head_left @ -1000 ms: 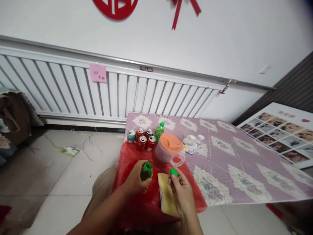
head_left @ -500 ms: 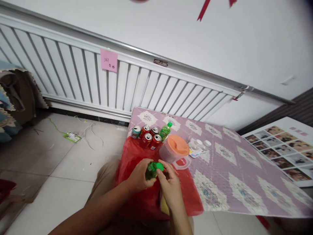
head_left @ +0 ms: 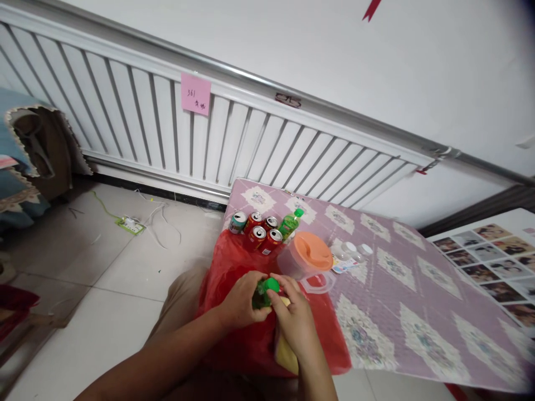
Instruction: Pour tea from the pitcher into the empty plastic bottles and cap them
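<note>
Above the red plastic sheet (head_left: pixel 234 259), a small green bottle (head_left: pixel 259 297) is wrapped in the fingers of my left hand (head_left: pixel 238 301). Its green cap (head_left: pixel 272 284) is pinched between the thumb and fingers of my right hand (head_left: pixel 296 311). The cap sits at the bottle's mouth; whether it is loose I cannot tell. My left hand hides much of the bottle's body. Under my right wrist lies a yellow cloth (head_left: pixel 286 355), partly covered. Just beyond my hands stands a clear pitcher (head_left: pixel 291 263) with an orange lid (head_left: pixel 314 252).
Several opened drink cans (head_left: pixel 258 236) cluster at the table's far left, beside another green bottle (head_left: pixel 290 224). Two clear jars (head_left: pixel 348 250) stand right of the pitcher. A patterned cloth (head_left: pixel 393 312) covers the table. Behind runs a white radiator (head_left: pixel 163 120); a power strip (head_left: pixel 130 224) lies on the floor.
The view has shifted slightly, so the table and its things appear further right. Both hands stay on the bottle and cap, and more of the yellow cloth shows.
</note>
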`<control>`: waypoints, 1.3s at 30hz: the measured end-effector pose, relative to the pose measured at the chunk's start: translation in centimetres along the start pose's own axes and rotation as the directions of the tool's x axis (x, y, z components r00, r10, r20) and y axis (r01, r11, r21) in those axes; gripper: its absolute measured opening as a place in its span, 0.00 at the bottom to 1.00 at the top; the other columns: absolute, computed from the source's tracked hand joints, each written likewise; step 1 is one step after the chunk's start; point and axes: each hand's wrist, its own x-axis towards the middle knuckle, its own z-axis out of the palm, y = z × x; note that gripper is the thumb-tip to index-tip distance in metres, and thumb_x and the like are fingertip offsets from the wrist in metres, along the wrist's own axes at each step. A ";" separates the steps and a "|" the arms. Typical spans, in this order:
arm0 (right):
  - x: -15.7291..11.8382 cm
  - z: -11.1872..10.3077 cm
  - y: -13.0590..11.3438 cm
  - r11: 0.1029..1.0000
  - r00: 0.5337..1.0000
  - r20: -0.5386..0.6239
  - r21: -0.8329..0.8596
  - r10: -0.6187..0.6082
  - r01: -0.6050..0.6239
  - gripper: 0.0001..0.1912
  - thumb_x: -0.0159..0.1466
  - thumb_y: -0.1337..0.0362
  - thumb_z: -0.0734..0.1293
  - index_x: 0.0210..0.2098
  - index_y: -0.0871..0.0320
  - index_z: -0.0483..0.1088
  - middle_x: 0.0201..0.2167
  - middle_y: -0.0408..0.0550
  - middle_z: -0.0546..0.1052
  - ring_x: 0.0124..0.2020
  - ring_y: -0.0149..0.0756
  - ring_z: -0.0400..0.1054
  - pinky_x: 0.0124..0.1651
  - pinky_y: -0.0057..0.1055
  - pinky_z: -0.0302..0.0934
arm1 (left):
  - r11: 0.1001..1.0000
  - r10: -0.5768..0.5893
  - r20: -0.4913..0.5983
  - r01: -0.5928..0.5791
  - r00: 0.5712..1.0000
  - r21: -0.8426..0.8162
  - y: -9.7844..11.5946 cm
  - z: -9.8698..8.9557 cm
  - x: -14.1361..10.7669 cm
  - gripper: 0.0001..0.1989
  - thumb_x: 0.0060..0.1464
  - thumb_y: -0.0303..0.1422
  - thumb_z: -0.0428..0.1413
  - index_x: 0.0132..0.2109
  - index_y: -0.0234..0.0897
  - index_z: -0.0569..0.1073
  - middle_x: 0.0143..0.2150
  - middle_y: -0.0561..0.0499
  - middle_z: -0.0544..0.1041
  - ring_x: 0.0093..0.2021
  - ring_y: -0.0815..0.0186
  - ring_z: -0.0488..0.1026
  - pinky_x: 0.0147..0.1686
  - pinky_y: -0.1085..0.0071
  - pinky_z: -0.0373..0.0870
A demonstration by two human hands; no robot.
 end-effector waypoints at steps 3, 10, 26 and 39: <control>0.2 -0.4 -0.1 0.997 0.999 0.041 -0.067 -0.032 0.035 0.13 0.64 0.60 0.66 0.47 0.53 0.75 0.46 0.50 0.76 0.48 0.42 0.71 0.52 0.37 0.65 | 1.000 -0.001 -0.001 0.001 1.000 0.016 -0.1 0.0 0.0 0.30 0.44 0.29 0.61 0.55 0.36 0.63 0.51 0.42 0.73 0.50 0.53 0.72 0.51 0.55 0.70; 0.4 0.5 0.2 0.990 0.998 -0.038 -0.133 0.043 -0.048 0.11 0.60 0.57 0.68 0.40 0.54 0.74 0.41 0.51 0.77 0.45 0.46 0.70 0.49 0.41 0.63 | 0.999 0.006 -0.017 -0.005 1.000 0.044 -0.7 0.3 -0.2 0.31 0.43 0.29 0.61 0.55 0.37 0.63 0.51 0.42 0.73 0.50 0.53 0.73 0.51 0.54 0.71; -1.0 1.4 1.3 0.943 0.978 -0.029 0.273 0.204 -0.189 0.28 0.62 0.55 0.66 0.61 0.51 0.65 0.63 0.52 0.68 0.64 0.45 0.61 0.65 0.46 0.56 | 0.999 0.004 0.017 -0.005 1.000 0.038 -0.1 -0.2 0.0 0.30 0.44 0.29 0.61 0.56 0.36 0.63 0.51 0.41 0.72 0.50 0.54 0.72 0.52 0.54 0.71; -0.9 2.3 1.9 0.925 0.978 -0.106 0.357 0.181 -0.132 0.27 0.62 0.55 0.68 0.58 0.53 0.64 0.59 0.55 0.72 0.59 0.44 0.68 0.61 0.46 0.62 | 1.000 -0.012 0.027 0.011 1.000 0.017 0.0 -0.2 0.0 0.31 0.43 0.28 0.61 0.56 0.37 0.63 0.52 0.41 0.72 0.51 0.54 0.72 0.53 0.54 0.70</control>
